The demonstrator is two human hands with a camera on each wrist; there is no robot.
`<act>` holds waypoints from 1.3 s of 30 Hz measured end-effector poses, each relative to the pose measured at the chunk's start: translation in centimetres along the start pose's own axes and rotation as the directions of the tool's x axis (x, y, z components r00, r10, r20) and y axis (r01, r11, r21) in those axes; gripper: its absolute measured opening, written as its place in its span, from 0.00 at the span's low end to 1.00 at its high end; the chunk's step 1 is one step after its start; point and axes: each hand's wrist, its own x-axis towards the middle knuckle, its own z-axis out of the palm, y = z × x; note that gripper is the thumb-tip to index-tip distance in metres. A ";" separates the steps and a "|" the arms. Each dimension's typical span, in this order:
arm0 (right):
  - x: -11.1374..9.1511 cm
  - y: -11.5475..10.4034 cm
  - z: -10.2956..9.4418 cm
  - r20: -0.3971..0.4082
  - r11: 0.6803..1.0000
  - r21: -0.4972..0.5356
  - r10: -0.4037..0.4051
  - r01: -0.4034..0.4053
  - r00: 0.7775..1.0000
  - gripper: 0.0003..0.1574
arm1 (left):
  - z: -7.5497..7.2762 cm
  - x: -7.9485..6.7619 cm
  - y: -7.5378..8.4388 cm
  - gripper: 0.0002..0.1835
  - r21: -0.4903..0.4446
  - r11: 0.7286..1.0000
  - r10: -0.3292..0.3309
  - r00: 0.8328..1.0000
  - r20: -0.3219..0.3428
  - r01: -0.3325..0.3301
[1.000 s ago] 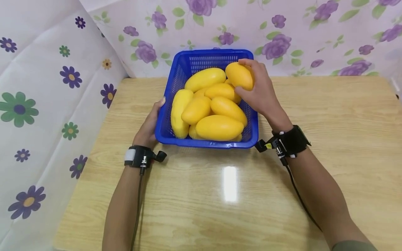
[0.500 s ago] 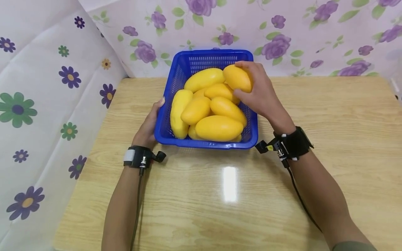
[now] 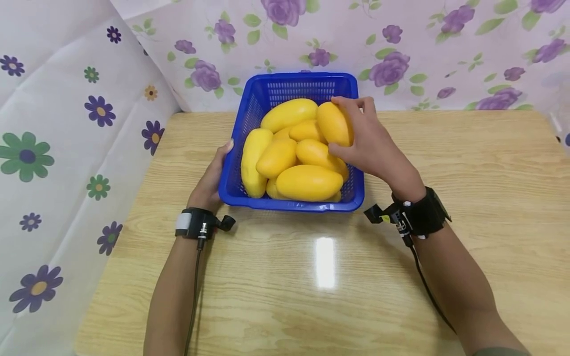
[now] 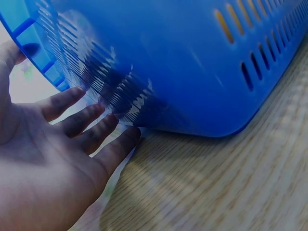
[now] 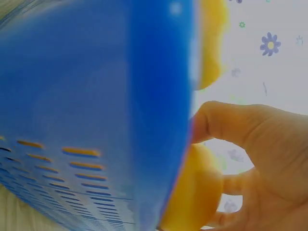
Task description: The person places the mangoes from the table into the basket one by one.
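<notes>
A blue plastic basket (image 3: 291, 204) holds several yellow-orange mangoes (image 3: 309, 183). My left hand (image 3: 209, 180) holds the basket's left side; its thumb lies on the rim. In the left wrist view the fingers (image 4: 108, 127) lie spread against the slotted outer wall. My right hand (image 3: 371, 141) grips a mango (image 3: 334, 123) at the basket's right side, thumb in front and fingertips behind. This mango leans on the others inside the rim. The right wrist view shows the gripped mango (image 5: 195, 190) partly hidden by the blue rim.
The basket stands on a light wooden table (image 3: 267, 287), close to a wall covering with purple flowers (image 3: 387, 69). A white flowered sheet (image 3: 67, 198) borders the left. Lumpier, paler yellow fruit (image 3: 255, 163) lies along the basket's left wall. Both wrists carry strapped cameras with cables.
My right hand has moved down and towards me with the mango, which now sits lower and more upright among the others. The left hand has stayed on the basket.
</notes>
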 end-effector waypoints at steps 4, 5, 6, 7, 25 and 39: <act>-0.3 -0.1 -0.4 0.052 1.000 -0.008 0.006 -0.006 0.999 0.50 | -0.1 0.0 0.1 0.36 -0.010 1.000 -0.001 1.000 0.004 0.001; -0.4 -0.1 -0.4 0.067 1.000 -0.005 0.007 -0.007 0.998 0.49 | -0.1 0.0 0.1 0.36 -0.012 1.000 -0.004 1.000 0.003 0.004; -0.5 -0.1 -0.5 0.081 1.000 -0.001 0.005 -0.005 0.997 0.48 | -0.1 0.0 0.1 0.36 -0.009 1.000 -0.006 1.000 0.002 0.006; -0.5 -0.1 -0.5 0.091 1.000 0.004 0.001 -0.001 0.996 0.47 | -0.1 0.0 0.1 0.36 -0.009 1.000 -0.007 1.000 0.001 0.007; -0.8 -0.7 0.1 0.123 0.996 0.015 0.080 -0.083 0.989 0.49 | -0.4 0.1 -0.1 0.36 0.042 0.999 0.020 0.999 0.038 -0.021; -1.0 -1.0 0.0 0.125 0.994 0.028 0.099 -0.103 0.987 0.50 | -0.3 -0.2 0.0 0.36 -0.010 1.000 -0.009 1.000 0.004 0.009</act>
